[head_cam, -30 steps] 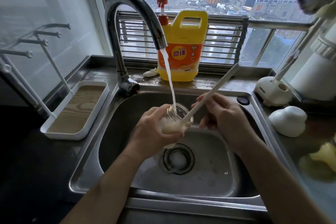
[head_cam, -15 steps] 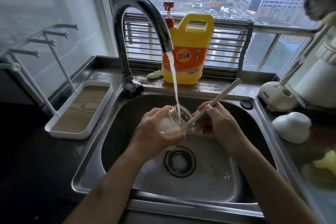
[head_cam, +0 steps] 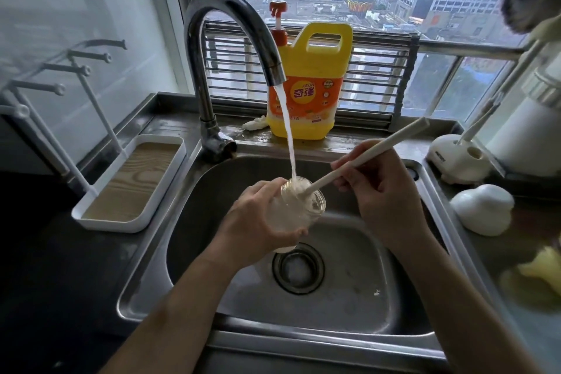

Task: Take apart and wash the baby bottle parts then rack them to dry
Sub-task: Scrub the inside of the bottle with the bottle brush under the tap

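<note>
Head view looks down into a steel sink. At its centre the left hand wraps its curled fingers round a clear baby bottle, tilted so that its mouth points toward 1 o'clock, just above the drain. Water runs from the curved tap at 12 o'clock straight into the bottle's mouth. The right hand, at 3 o'clock from the bottle, pinches a pale brush handle between thumb and fingers. The handle slants up toward 2 o'clock and its lower end sits inside the bottle, which looks milky with foam. A yellow detergent jug stands behind the tap on the sill. A white drying rack with pegs sits at 9 o'clock, and a white brush stand at 3 o'clock.
</note>
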